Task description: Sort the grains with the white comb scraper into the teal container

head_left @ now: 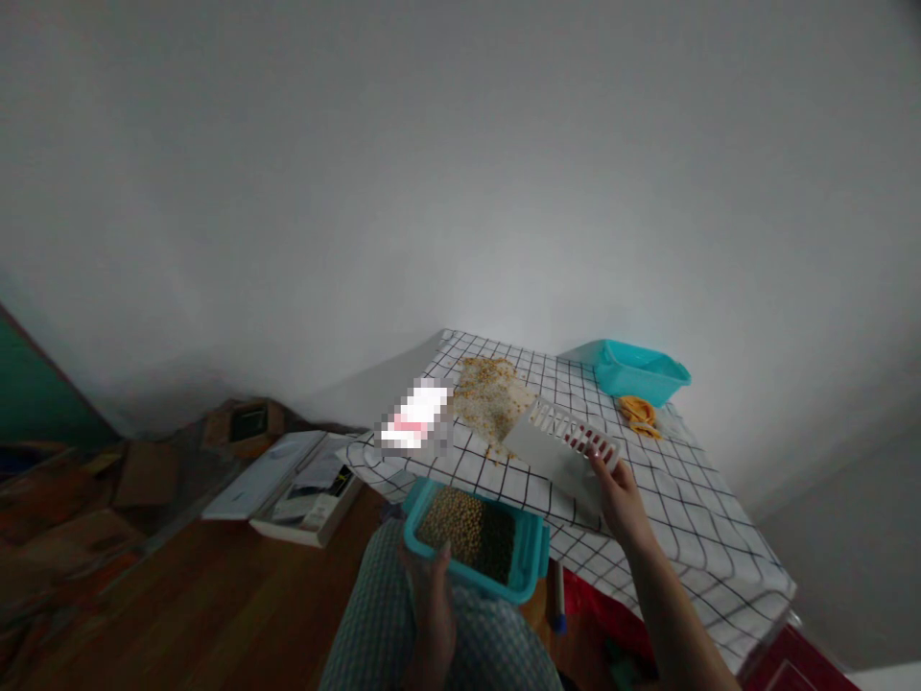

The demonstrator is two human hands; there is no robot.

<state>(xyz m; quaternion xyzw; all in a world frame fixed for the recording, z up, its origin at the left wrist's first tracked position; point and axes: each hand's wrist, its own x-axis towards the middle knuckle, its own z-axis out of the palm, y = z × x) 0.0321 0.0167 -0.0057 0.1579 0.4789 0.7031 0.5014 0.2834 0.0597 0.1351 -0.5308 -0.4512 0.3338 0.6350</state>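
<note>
My left hand (432,600) grips the near rim of a teal container (529,566) that rests on my lap, filled with pale beans on one side and dark green beans on the other. My right hand (617,494) holds a white slotted tray (557,446) tilted over the table's near edge, above the container. A heap of small yellow-brown grains (489,395) lies spread on the checked tablecloth (683,509) just beyond the tray.
A second teal tub (637,369) stands at the table's far corner with orange pieces (639,413) beside it. A blurred white-and-pink item (415,417) lies at the table's left edge. Flat white boxes (288,485) and cardboard (144,470) sit on the wooden floor at left.
</note>
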